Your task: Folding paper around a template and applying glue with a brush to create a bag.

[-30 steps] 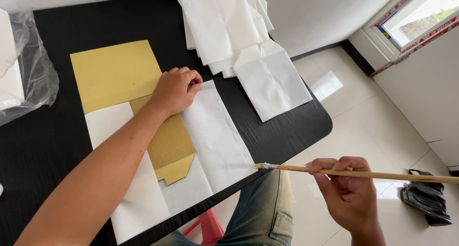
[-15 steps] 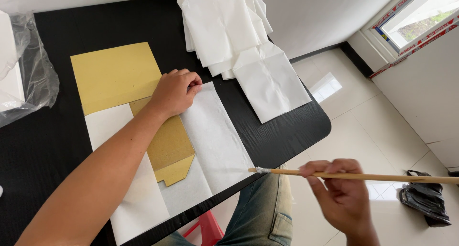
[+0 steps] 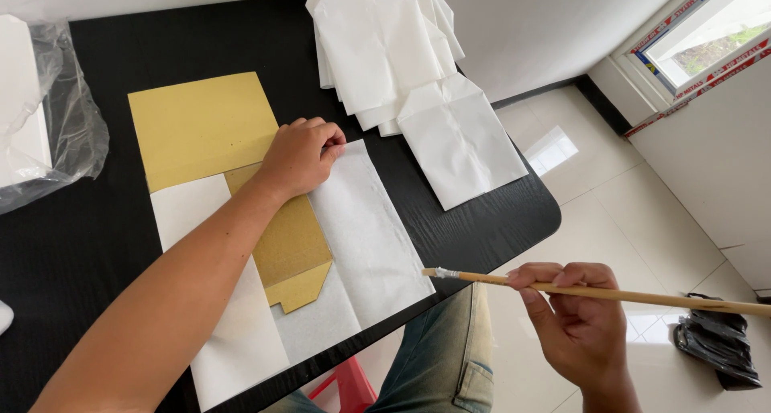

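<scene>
Left hand (image 3: 301, 154), fingers curled shut, pins gold paper (image 3: 293, 244) and white sheet (image 3: 365, 228) flat on black surface (image 3: 482, 228) while right hand (image 3: 578, 325) pinches brush (image 3: 594, 292) off near edge, tip probably wet.
</scene>
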